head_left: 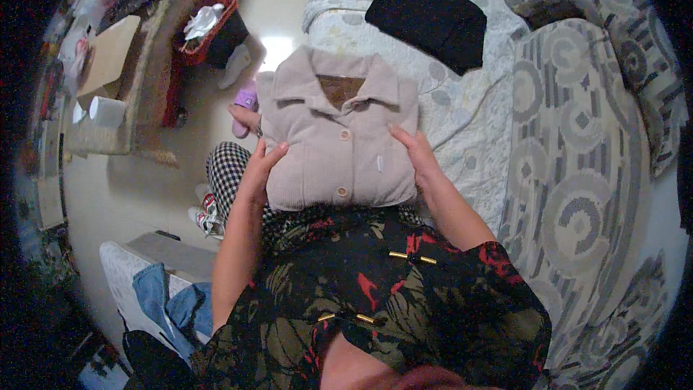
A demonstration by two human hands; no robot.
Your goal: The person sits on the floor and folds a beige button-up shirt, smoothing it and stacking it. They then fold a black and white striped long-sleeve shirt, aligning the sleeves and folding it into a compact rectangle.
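Observation:
A folded beige corduroy shirt (319, 168) with a collar and round buttons lies before me, close to my lap. My left hand (260, 168) grips its left side, thumb on the front and the other fingers hidden beneath. On the opposite side my right hand (418, 154) holds the shirt the same way. Brown fabric shows inside the collar opening. Beyond the shirt, to the right, a folded black garment (430, 19) rests on a pale leaf-patterned quilted cover (471, 114).
Grey circle-patterned sofa upholstery (574, 173) runs along the right. At left stand a table (138, 92) with a cardboard box (111, 54) and white cup (106, 112), and a red-rimmed bin (230, 8). Blue denim (184, 303) lies at lower left. Sneakers (206, 214) are on the floor.

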